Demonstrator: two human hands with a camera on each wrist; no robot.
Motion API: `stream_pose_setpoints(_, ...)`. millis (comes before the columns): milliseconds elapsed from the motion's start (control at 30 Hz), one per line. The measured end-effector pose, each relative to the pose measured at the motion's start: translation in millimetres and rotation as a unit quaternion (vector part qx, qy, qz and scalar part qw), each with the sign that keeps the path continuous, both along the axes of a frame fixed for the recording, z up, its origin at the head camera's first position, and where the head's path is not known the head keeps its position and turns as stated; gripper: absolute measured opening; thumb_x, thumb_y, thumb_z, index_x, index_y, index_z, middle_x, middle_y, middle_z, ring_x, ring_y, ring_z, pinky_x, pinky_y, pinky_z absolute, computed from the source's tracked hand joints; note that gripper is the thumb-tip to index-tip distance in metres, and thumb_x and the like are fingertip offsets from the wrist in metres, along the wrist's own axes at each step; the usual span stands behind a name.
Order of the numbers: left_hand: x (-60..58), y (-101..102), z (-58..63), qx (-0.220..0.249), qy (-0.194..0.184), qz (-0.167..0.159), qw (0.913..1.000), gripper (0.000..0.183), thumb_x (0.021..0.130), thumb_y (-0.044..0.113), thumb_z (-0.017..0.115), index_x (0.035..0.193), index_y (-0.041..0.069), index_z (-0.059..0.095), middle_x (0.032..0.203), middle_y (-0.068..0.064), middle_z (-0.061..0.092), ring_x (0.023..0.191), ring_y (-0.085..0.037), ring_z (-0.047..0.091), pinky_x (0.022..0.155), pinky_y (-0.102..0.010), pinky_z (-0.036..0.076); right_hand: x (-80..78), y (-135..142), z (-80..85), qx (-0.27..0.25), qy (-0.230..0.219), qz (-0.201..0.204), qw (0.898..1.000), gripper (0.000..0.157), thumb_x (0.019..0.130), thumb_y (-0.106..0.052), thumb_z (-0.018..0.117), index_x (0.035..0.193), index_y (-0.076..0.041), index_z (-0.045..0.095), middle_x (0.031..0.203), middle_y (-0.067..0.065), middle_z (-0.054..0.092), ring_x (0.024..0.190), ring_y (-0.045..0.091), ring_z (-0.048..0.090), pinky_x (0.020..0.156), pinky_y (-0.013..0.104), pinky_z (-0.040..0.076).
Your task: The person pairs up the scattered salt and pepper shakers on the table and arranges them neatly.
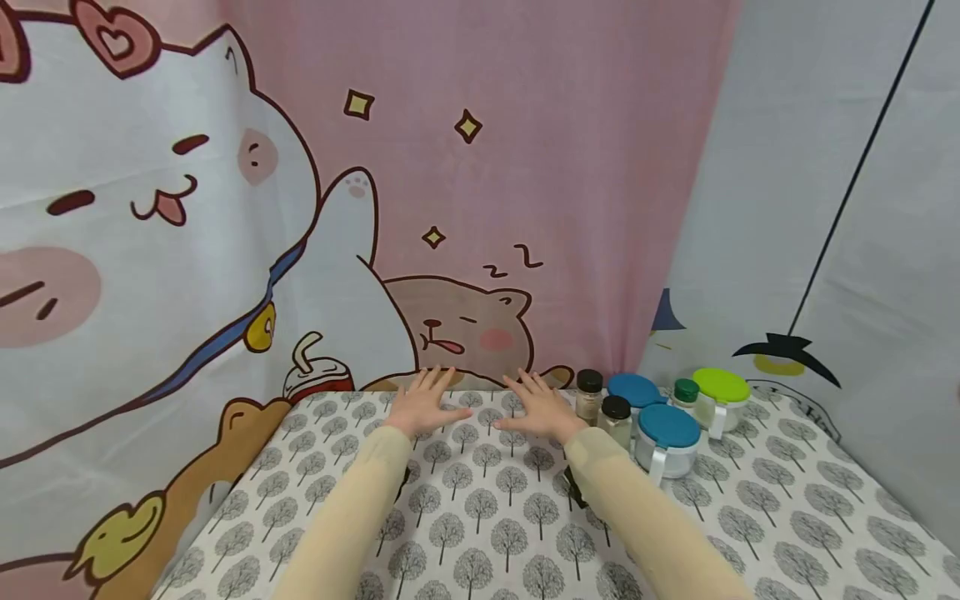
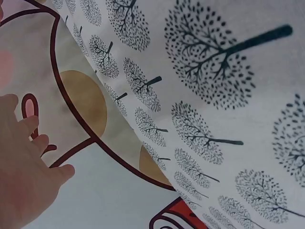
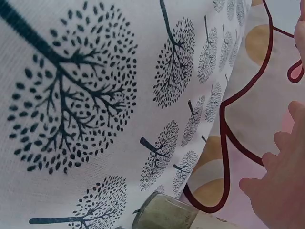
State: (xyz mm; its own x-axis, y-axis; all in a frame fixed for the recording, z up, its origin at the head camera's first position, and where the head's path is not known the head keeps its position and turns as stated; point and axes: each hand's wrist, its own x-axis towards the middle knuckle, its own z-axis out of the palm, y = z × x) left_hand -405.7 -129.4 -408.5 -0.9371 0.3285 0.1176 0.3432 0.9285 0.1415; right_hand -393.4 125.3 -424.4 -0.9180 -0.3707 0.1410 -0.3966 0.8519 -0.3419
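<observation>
Both hands reach forward over the far part of a table, fingers spread, holding nothing. The left hand is near the table's back edge, thumb pointing inward; in the left wrist view the left hand shows at the lower left. To its right, the right hand has its fingers spread too, and the right wrist view shows this right hand at the right edge. Nearest to the right hand are a black-lidded jar and a second black-lidded jar. A glass jar appears at the bottom of the right wrist view.
Right of the jars stand a blue-lidded container, another blue-lidded container, a green-lidded jar and a lime-lidded container. The tablecloth has a tree print. A cartoon curtain hangs behind the table.
</observation>
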Motion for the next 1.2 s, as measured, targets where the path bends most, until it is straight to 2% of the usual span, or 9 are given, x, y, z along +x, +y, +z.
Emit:
stream_pose_setpoints(100, 3.4, 3.5, 3.2, 0.015, 0.002, -0.003, 0.9999, 0.093, 0.085, 0.075, 0.047, 0.157, 0.027, 0.015, 0.161, -0.008, 0.015, 0.146, -0.032, 0.012, 0.110, -0.065, 0.012, -2.0, 4.1, -2.9, -0.009, 0.008, 0.011, 1.000, 0.094, 0.083, -0.069, 0.058, 0.156, -0.023, 0.021, 0.161, 0.014, 0.011, 0.145, 0.038, 0.007, 0.107, 0.068, 0.016)
stream_pose_setpoints(233, 2.9, 7.2, 3.7, 0.046, 0.013, -0.015, 0.9988, 0.090, 0.086, 0.072, 0.049, 0.157, 0.027, 0.016, 0.160, -0.009, 0.019, 0.144, -0.034, 0.018, 0.108, -0.066, 0.018, 4.2, 10.4, 3.6, -0.045, 0.008, 0.024, 0.999, 0.091, 0.085, -0.064, 0.061, 0.156, -0.024, 0.020, 0.161, 0.013, 0.009, 0.145, 0.038, 0.006, 0.107, 0.068, 0.018)
stream_pose_setpoints(333, 2.7, 10.7, 4.5, 0.082, 0.021, -0.027, 0.9961, 0.090, 0.086, 0.071, 0.051, 0.156, 0.025, 0.019, 0.159, -0.010, 0.022, 0.142, -0.036, 0.024, 0.106, -0.066, 0.024, 13.4, 14.3, 12.8, -0.072, 0.005, 0.026, 0.997, 0.087, 0.089, -0.053, 0.064, 0.156, -0.023, 0.019, 0.161, 0.012, 0.009, 0.145, 0.037, 0.007, 0.107, 0.067, 0.020)
stream_pose_setpoints(467, 4.1, 16.7, 5.3, 0.133, 0.030, -0.046, 0.9896, 0.089, 0.086, 0.069, 0.055, 0.155, 0.023, 0.023, 0.157, -0.011, 0.026, 0.140, -0.036, 0.029, 0.104, -0.063, 0.031, 24.6, 19.9, 21.8, -0.106, 0.014, 0.035, 0.994, 0.084, 0.090, -0.047, 0.065, 0.156, -0.023, 0.019, 0.161, 0.008, 0.008, 0.145, 0.037, 0.011, 0.107, 0.066, 0.022)
stream_pose_setpoints(700, 9.1, 35.4, 7.1, 0.204, 0.025, -0.061, 0.9769, 0.086, 0.084, 0.064, 0.062, 0.154, 0.027, 0.028, 0.155, -0.009, 0.032, 0.138, -0.031, 0.034, 0.105, -0.057, 0.034, 54.3, 34.5, 41.9, -0.200, 0.029, 0.053, 0.978, 0.081, 0.091, -0.035, 0.069, 0.156, -0.021, 0.022, 0.161, 0.006, 0.012, 0.143, 0.036, 0.020, 0.104, 0.066, 0.029)
stream_pose_setpoints(933, 19.3, 63.6, 5.6, 0.272, 0.017, -0.089, 0.9580, 0.078, 0.085, 0.056, 0.068, 0.151, 0.027, 0.036, 0.152, -0.004, 0.038, 0.138, -0.030, 0.035, 0.107, -0.054, 0.033, 77.7, 63.5, 51.0, -0.255, 0.054, 0.046, 0.964, 0.082, 0.089, -0.029, 0.073, 0.155, -0.020, 0.025, 0.159, 0.010, 0.020, 0.142, 0.036, 0.023, 0.104, 0.063, 0.031)
stream_pose_setpoints(1100, 29.2, 88.4, 3.7, 0.318, -0.006, -0.116, 0.9410, 0.076, 0.085, 0.050, 0.071, 0.149, 0.025, 0.038, 0.148, -0.004, 0.043, 0.133, -0.026, 0.042, 0.105, -0.049, 0.037, 87.8, 92.3, 51.0, -0.270, 0.066, 0.023, 0.960, 0.083, 0.088, -0.030, 0.073, 0.155, -0.025, 0.024, 0.157, 0.012, 0.024, 0.140, 0.038, 0.027, 0.106, 0.062, 0.028)
stream_pose_setpoints(1200, 35.0, 104.5, 2.6, 0.348, -0.020, -0.138, 0.9270, 0.076, 0.085, 0.046, 0.073, 0.149, 0.022, 0.040, 0.143, -0.004, 0.048, 0.127, -0.025, 0.047, 0.101, -0.047, 0.042, 93.9, 111.9, 49.3, -0.294, 0.067, 0.013, 0.953, 0.081, 0.090, -0.028, 0.072, 0.155, -0.026, 0.023, 0.157, 0.012, 0.024, 0.140, 0.038, 0.027, 0.106, 0.062, 0.028)
